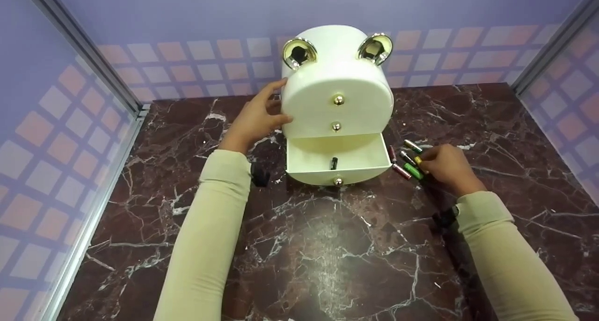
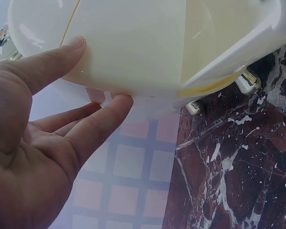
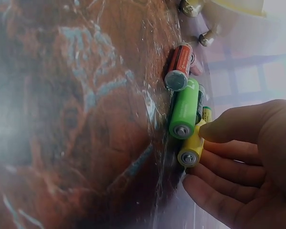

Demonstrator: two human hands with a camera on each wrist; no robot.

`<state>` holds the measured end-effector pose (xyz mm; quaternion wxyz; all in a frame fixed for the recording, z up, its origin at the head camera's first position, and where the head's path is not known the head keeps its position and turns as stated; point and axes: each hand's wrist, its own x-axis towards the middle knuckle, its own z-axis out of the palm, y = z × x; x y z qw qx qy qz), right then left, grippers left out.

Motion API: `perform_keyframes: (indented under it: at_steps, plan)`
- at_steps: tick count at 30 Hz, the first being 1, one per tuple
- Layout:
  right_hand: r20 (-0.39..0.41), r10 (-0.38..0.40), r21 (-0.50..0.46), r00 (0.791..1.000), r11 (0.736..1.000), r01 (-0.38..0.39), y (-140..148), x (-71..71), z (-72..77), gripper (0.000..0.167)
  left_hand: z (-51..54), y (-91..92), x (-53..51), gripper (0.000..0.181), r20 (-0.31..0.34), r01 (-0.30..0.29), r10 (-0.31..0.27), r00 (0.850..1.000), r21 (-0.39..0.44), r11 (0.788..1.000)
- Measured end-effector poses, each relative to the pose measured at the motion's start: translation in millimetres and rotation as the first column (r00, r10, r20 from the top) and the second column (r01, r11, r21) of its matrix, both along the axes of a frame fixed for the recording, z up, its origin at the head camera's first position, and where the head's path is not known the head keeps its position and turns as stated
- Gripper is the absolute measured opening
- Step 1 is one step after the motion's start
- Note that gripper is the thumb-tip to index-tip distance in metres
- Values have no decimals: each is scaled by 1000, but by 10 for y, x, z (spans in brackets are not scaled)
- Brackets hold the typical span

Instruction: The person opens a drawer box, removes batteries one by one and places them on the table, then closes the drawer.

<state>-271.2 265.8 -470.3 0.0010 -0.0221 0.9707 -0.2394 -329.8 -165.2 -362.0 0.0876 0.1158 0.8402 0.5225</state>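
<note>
A white rounded storage box (image 1: 337,68) with gold ear-like pieces has its bottom drawer (image 1: 299,155) pulled out, and a black battery (image 1: 333,163) stands inside. My left hand (image 1: 257,117) rests on the box's left side. In the left wrist view its thumb (image 2: 66,55) touches the front face, with fairly straight fingers along the side. At the right, my right hand (image 1: 444,166) pinches a yellow battery (image 3: 192,148) among loose batteries. Beside it lie a green battery (image 3: 185,109) and a red one (image 3: 180,67).
More small batteries lie between drawer and right hand, including a dark-green one (image 1: 413,146) and a pinkish one (image 1: 401,171). Everything stands on a dark red marbled tabletop (image 1: 299,246). A tile-patterned wall (image 1: 187,61) rises close behind the box, with side panels left and right.
</note>
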Motion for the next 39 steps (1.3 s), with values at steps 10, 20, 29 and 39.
perform_keyframes:
  at_steps: [10,20,29,39]
  plan:
    - [-44,-14,9,999,1000,14,-40,51,131,22,-4,-1,6,84,-6,-3,3,1000,-7,1000]
    - [-89,-10,-19,996,1000,9,-229,73,334,24,-3,-1,6,85,-6,-5,5,1000,0,1000]
    - [-155,10,-44,988,999,-17,-450,105,496,23,-11,-4,10,85,-9,-2,2,1000,0,1000]
    - [-231,64,-67,971,994,-81,-770,177,652,20,5,7,13,85,1,0,0,1000,19,1000]
